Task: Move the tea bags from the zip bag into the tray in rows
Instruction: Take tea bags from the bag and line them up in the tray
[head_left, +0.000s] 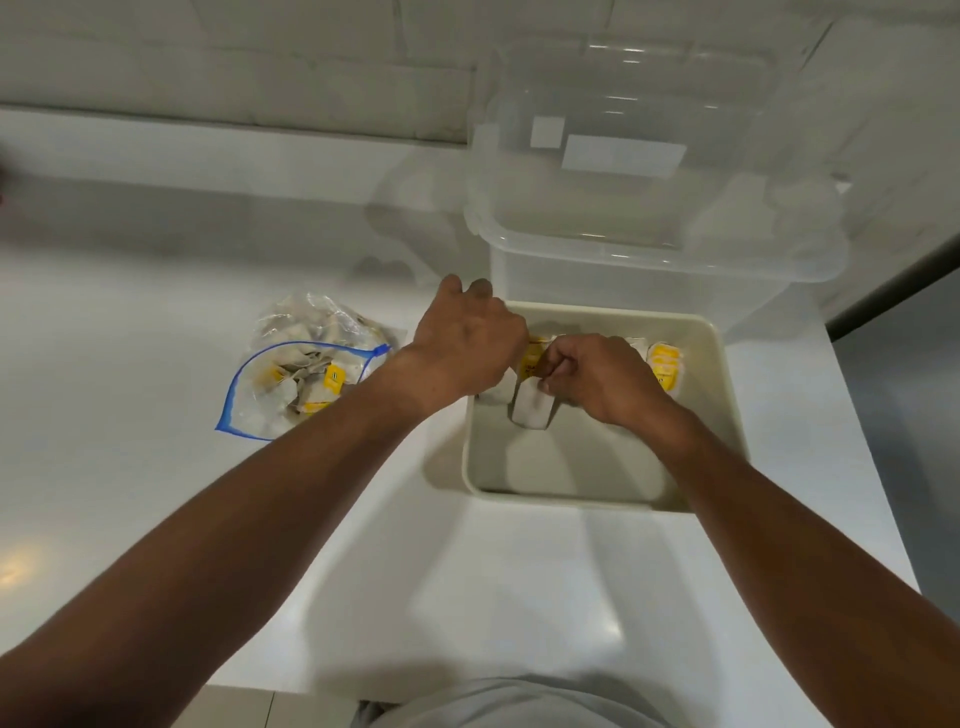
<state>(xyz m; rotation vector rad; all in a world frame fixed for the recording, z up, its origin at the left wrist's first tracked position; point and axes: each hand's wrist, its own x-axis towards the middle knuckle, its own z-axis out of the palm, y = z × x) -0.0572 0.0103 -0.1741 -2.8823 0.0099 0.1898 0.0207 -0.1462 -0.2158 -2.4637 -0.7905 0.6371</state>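
A cream square tray (597, 499) sits on the white counter. Along its far wall stand tea bags with yellow tags (665, 364) in a row. My right hand (602, 379) pinches a white tea bag (530, 408) that stands in the tray. My left hand (467, 338) reaches over the tray's far left corner; its fingers curl down onto tea bags there, and the grip itself is hidden. The clear zip bag (301, 374) with a blue seal lies open to the left, holding several tea bags.
A large clear plastic container (654, 208) with its lid stands just behind the tray, against the tiled wall. The counter's right edge drops off next to the tray. My shirt shows at the bottom edge.
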